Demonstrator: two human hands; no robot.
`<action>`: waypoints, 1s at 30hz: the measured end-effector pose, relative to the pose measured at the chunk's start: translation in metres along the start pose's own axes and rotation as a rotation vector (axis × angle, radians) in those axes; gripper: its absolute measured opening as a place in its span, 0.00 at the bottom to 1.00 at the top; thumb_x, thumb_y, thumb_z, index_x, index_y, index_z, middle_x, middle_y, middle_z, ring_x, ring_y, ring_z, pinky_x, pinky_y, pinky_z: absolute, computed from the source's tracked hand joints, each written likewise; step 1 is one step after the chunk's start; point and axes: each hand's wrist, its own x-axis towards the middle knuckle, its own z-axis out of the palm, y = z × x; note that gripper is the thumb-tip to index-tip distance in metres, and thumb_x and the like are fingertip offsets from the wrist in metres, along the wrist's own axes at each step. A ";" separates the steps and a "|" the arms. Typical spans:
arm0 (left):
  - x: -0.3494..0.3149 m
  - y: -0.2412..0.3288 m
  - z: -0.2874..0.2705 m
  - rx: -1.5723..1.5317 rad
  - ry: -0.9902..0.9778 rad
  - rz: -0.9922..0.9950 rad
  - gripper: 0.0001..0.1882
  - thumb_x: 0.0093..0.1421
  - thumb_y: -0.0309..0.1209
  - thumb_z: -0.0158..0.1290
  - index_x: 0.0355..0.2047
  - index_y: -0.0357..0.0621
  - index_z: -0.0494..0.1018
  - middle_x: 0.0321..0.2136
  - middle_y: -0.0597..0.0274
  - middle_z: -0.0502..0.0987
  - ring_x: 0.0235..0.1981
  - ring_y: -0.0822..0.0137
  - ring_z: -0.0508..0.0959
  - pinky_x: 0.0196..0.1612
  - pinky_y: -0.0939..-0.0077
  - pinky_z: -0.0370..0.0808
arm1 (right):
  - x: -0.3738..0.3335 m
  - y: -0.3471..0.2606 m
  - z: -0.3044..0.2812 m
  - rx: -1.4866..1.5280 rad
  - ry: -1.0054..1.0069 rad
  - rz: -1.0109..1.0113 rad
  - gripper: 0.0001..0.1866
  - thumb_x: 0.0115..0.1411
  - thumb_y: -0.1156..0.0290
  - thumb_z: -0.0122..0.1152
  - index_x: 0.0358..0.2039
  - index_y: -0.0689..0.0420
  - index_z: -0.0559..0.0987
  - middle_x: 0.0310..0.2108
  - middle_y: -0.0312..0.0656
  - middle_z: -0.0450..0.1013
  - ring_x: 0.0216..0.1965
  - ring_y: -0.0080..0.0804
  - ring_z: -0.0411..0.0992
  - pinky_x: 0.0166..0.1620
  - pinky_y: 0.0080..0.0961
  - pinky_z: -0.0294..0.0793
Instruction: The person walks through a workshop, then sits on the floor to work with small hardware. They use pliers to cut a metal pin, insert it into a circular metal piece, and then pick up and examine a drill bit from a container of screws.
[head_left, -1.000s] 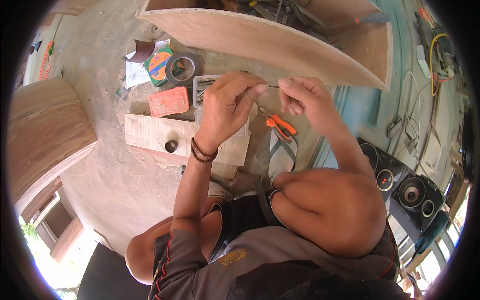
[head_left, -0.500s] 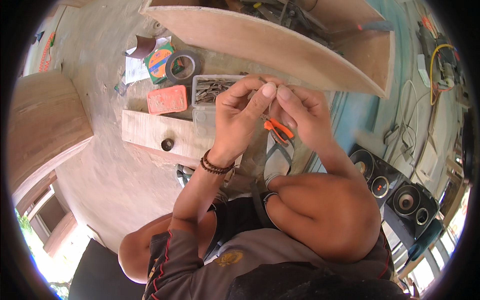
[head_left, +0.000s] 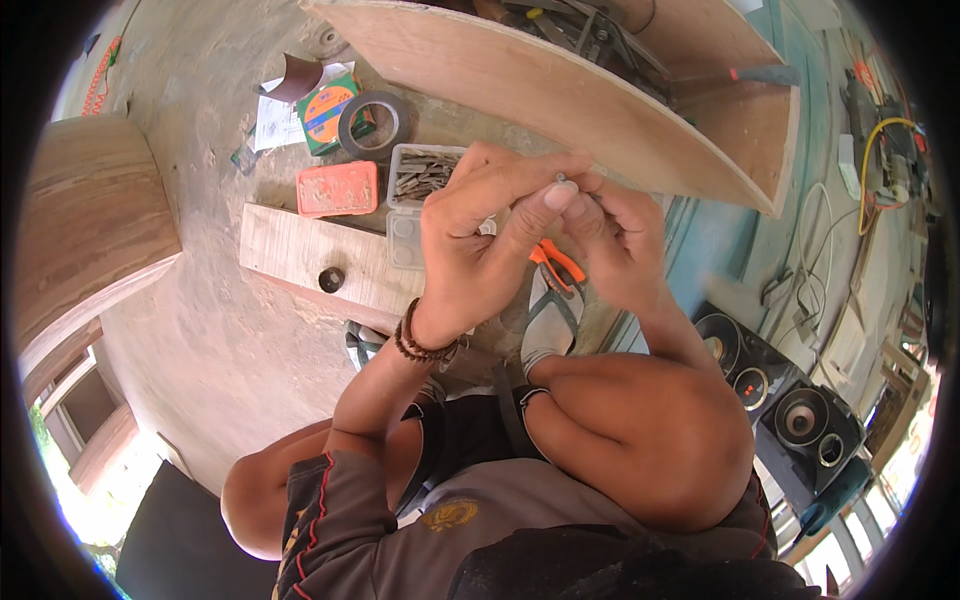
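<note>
**Small screw pinched over the workshop floor**

Bare concrete floor fills the view, with a long curved plywood panel [head_left: 560, 90] across the top and a flat board [head_left: 300, 255] with a round hole lying below it. I see both hands raised together above a clear plastic box of screws [head_left: 422, 172]. My left hand [head_left: 480, 250] has its thumb and forefinger closed around a small metal screw [head_left: 561, 178], whose tip shows just above the fingertips; the right hand [head_left: 615, 240] meets it from the other side, fingers curled in and touching the same piece — whether they truly grip it or only steady it, I cannot tell.

I judge the screw to be light, stiff and rather slick — easy to drop, hard to bend. Holding it along the shank, near the head, with the pads pressed firm seems safest.

Behind the hands lie orange-handled pliers [head_left: 556, 264] partly hidden, a sandal [head_left: 550, 315] on the foot, an orange flat box [head_left: 337, 188], a roll of dark tape [head_left: 373, 122] and, at right, black speakers [head_left: 790, 400].
</note>
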 end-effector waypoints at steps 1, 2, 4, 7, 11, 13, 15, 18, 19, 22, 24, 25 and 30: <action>-0.002 0.000 0.000 -0.069 0.035 -0.052 0.10 0.65 0.28 0.57 0.43 0.37 0.81 0.33 0.63 0.84 0.35 0.73 0.76 0.39 0.78 0.74 | 0.001 -0.001 0.000 -0.021 -0.006 0.038 0.15 0.70 0.67 0.57 0.49 0.64 0.80 0.32 0.42 0.82 0.27 0.19 0.73 0.31 0.21 0.73; -0.005 0.000 0.002 -0.138 0.071 -0.104 0.10 0.66 0.29 0.57 0.43 0.38 0.81 0.33 0.63 0.84 0.33 0.74 0.76 0.38 0.79 0.74 | 0.001 0.000 0.003 -0.018 0.003 0.016 0.14 0.70 0.66 0.57 0.47 0.64 0.80 0.31 0.41 0.81 0.26 0.19 0.73 0.30 0.21 0.72; -0.004 0.002 0.003 -0.295 0.115 -0.256 0.10 0.67 0.31 0.56 0.44 0.38 0.81 0.33 0.63 0.84 0.31 0.75 0.76 0.36 0.81 0.74 | 0.001 0.006 0.006 -0.015 0.027 -0.031 0.14 0.69 0.66 0.58 0.44 0.64 0.81 0.28 0.40 0.81 0.24 0.19 0.72 0.28 0.21 0.71; 0.003 0.009 -0.005 -0.614 0.105 -0.531 0.13 0.70 0.35 0.52 0.47 0.39 0.78 0.34 0.63 0.83 0.28 0.77 0.76 0.32 0.83 0.75 | -0.002 0.024 0.003 -0.062 -0.026 -0.007 0.13 0.68 0.65 0.60 0.38 0.63 0.82 0.24 0.39 0.79 0.22 0.19 0.70 0.26 0.19 0.68; 0.011 -0.001 -0.016 -1.124 -0.015 -0.711 0.17 0.73 0.36 0.47 0.55 0.37 0.71 0.36 0.63 0.81 0.27 0.79 0.77 0.29 0.84 0.76 | -0.009 0.044 -0.006 -0.297 -0.108 0.359 0.17 0.66 0.58 0.60 0.35 0.61 0.82 0.23 0.41 0.77 0.25 0.29 0.74 0.29 0.30 0.71; 0.006 -0.003 -0.024 -1.255 -0.010 -0.742 0.18 0.74 0.35 0.45 0.57 0.36 0.69 0.37 0.63 0.81 0.27 0.79 0.77 0.28 0.84 0.76 | -0.012 0.065 0.000 -0.514 -0.156 0.421 0.19 0.65 0.54 0.60 0.34 0.59 0.82 0.24 0.43 0.78 0.29 0.35 0.77 0.32 0.37 0.73; 0.003 -0.001 -0.032 -1.340 0.026 -0.755 0.18 0.74 0.34 0.44 0.58 0.36 0.68 0.38 0.63 0.80 0.28 0.80 0.77 0.28 0.85 0.77 | -0.016 0.096 0.006 -0.722 -0.252 0.417 0.21 0.62 0.49 0.60 0.36 0.58 0.81 0.30 0.45 0.77 0.36 0.41 0.77 0.36 0.42 0.74; 0.007 -0.004 -0.026 -1.401 0.003 -0.760 0.17 0.74 0.34 0.44 0.57 0.36 0.69 0.38 0.63 0.80 0.29 0.80 0.77 0.29 0.85 0.78 | -0.039 0.129 0.000 -1.053 -0.318 0.429 0.23 0.59 0.47 0.62 0.42 0.55 0.79 0.39 0.46 0.76 0.42 0.46 0.77 0.42 0.45 0.76; 0.008 -0.003 -0.025 -1.393 0.008 -0.773 0.18 0.74 0.34 0.43 0.58 0.35 0.67 0.38 0.64 0.79 0.28 0.81 0.73 0.28 0.87 0.76 | -0.044 0.135 0.001 -1.157 -0.336 0.427 0.24 0.58 0.47 0.63 0.44 0.54 0.79 0.42 0.46 0.76 0.44 0.47 0.76 0.44 0.45 0.77; 0.009 0.000 -0.026 -1.377 0.027 -0.800 0.18 0.75 0.33 0.41 0.59 0.35 0.66 0.38 0.67 0.76 0.28 0.83 0.67 0.26 0.92 0.72 | -0.051 0.150 0.004 -1.158 -0.441 0.526 0.29 0.56 0.45 0.65 0.47 0.55 0.76 0.45 0.50 0.73 0.48 0.49 0.75 0.45 0.47 0.78; 0.010 0.000 -0.028 -1.386 0.036 -0.807 0.17 0.75 0.33 0.41 0.58 0.35 0.67 0.38 0.67 0.76 0.27 0.83 0.67 0.26 0.92 0.73 | -0.054 0.156 0.008 -1.192 -0.449 0.522 0.30 0.55 0.45 0.66 0.48 0.55 0.75 0.45 0.49 0.74 0.48 0.49 0.75 0.45 0.46 0.79; 0.010 0.000 -0.028 -1.398 0.039 -0.809 0.17 0.75 0.33 0.41 0.57 0.36 0.67 0.38 0.67 0.76 0.27 0.83 0.67 0.26 0.92 0.73 | -0.056 0.158 0.010 -1.210 -0.453 0.520 0.30 0.55 0.45 0.66 0.48 0.56 0.75 0.45 0.49 0.74 0.49 0.49 0.75 0.46 0.46 0.79; 0.010 0.001 -0.028 -1.412 0.060 -0.813 0.16 0.75 0.33 0.41 0.55 0.37 0.68 0.37 0.67 0.76 0.27 0.83 0.67 0.27 0.91 0.74 | -0.059 0.164 0.013 -1.199 -0.423 0.471 0.32 0.53 0.46 0.68 0.48 0.58 0.74 0.47 0.50 0.74 0.50 0.49 0.75 0.46 0.44 0.79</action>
